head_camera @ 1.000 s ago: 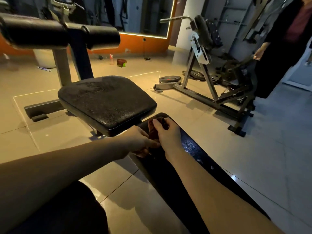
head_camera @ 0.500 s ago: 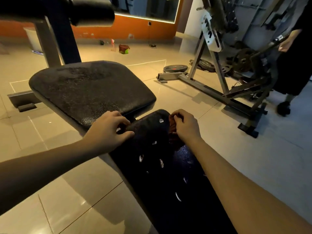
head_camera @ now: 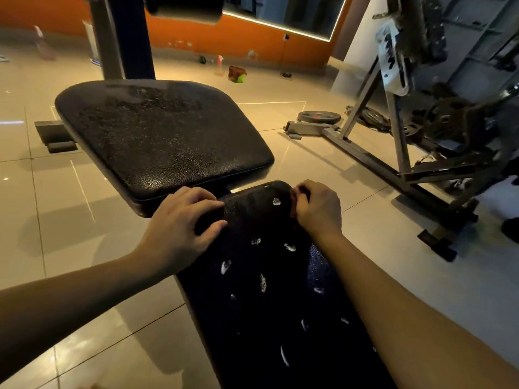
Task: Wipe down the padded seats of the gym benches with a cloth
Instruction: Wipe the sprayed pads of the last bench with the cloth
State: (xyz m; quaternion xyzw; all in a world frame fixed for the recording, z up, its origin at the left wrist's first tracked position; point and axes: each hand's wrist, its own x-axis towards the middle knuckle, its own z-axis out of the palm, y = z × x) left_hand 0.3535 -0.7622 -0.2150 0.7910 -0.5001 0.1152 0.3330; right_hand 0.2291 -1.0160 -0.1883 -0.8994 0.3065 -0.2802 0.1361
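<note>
A black padded bench seat lies ahead of me. The long black back pad, torn in several small white spots, runs toward me from just below it. My left hand grips the left top corner of the back pad, fingers curled over its edge. My right hand is at the right top corner, and its curled fingers hold a dark reddish cloth that is mostly hidden under the hand.
A grey steel-framed machine with weight plates stands on the tiled floor to the right. The bench's upright post and roller pad rise behind the seat. Small objects lie by the orange wall.
My left hand has left the cloth and moved left to the pad's corner. My right hand has kept the cloth at the pad's top right. The view has closed in and tilted down.
</note>
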